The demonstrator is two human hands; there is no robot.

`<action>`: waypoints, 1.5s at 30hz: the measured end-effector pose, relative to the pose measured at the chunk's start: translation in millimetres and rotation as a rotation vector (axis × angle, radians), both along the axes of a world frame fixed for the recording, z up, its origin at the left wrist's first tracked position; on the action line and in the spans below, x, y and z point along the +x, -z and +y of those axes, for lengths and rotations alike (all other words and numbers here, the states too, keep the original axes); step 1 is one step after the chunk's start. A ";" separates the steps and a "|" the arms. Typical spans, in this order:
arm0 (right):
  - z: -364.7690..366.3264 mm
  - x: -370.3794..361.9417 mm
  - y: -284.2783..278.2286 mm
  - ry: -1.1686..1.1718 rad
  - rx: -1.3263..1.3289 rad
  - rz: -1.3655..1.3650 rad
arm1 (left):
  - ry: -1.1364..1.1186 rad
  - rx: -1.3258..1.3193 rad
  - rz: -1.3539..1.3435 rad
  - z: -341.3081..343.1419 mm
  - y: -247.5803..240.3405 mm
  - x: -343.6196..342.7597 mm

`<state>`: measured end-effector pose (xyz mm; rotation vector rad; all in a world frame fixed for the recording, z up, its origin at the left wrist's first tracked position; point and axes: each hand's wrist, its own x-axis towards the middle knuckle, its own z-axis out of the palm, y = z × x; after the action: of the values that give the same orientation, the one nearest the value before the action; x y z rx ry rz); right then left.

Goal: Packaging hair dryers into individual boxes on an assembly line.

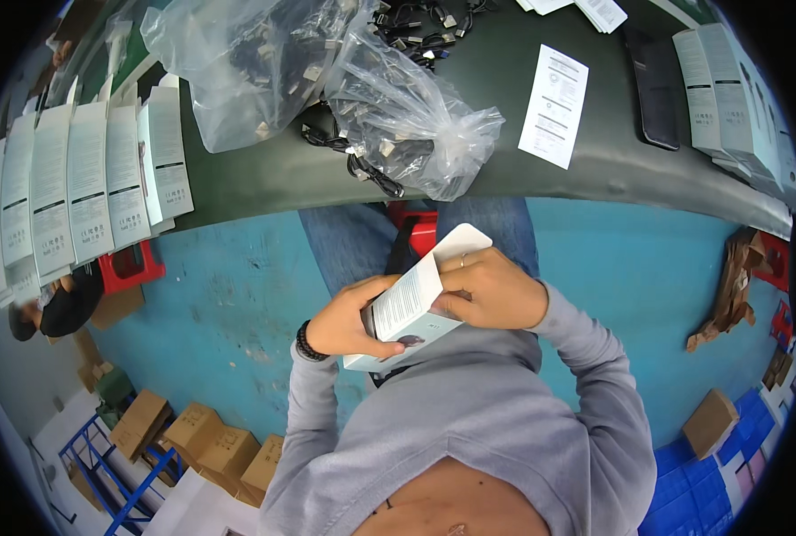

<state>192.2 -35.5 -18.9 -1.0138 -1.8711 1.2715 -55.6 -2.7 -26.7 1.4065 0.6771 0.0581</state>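
Note:
A small white carton [404, 304] with fine print lies tilted over my lap, its end flap raised at the upper right. My left hand [349, 320] wraps round the carton's lower left part, thumb across its front face. At the flap end, my right hand [489, 290] has its fingers curled at the carton's mouth; the fingertips are partly hidden there, and whether they pinch anything inside does not show. Beyond the hands, on the table's near edge, rests a knotted clear plastic bag [407, 116] with cables in it.
On the dark table [469, 54] stand a row of white cartons [90, 179] at left and stacked cartons [728, 98] at right. A printed sheet [554, 105], a black phone [653, 89] and loose black cables [416, 31] lie between. Brown boxes [210, 438] sit behind me on the left.

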 end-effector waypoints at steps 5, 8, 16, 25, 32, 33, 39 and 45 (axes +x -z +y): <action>3.5 0.9 1.9 0.127 -0.225 0.035 | -0.088 0.040 0.010 -9.6 6.3 4.5; 6.3 -9.4 7.4 0.308 -0.145 0.102 | -0.199 0.062 0.001 -16.9 1.1 13.5; 10.9 -13.7 11.8 0.129 -0.162 -0.037 | -0.052 0.482 -0.018 -2.5 -6.0 27.4; 5.0 -21.8 15.6 0.285 0.041 0.009 | -0.178 0.611 0.015 -12.4 -14.3 32.4; 0.4 -23.3 13.3 0.452 0.205 -0.255 | -0.228 0.705 0.005 -21.5 -10.2 38.7; -1.1 -20.8 13.8 0.398 0.165 -0.283 | -0.229 0.706 0.004 -21.5 -11.0 38.0; 5.0 -4.2 5.8 0.255 0.110 -0.053 | -0.399 0.810 -0.029 -21.8 -9.4 37.2; 5.8 -21.0 9.6 0.470 0.189 -0.146 | -0.298 0.755 0.055 -24.4 -13.9 38.6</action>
<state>171.2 -29.7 -28.5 -1.3679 -1.6809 0.7503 -17.0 -27.1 -12.8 2.0151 0.9618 0.5590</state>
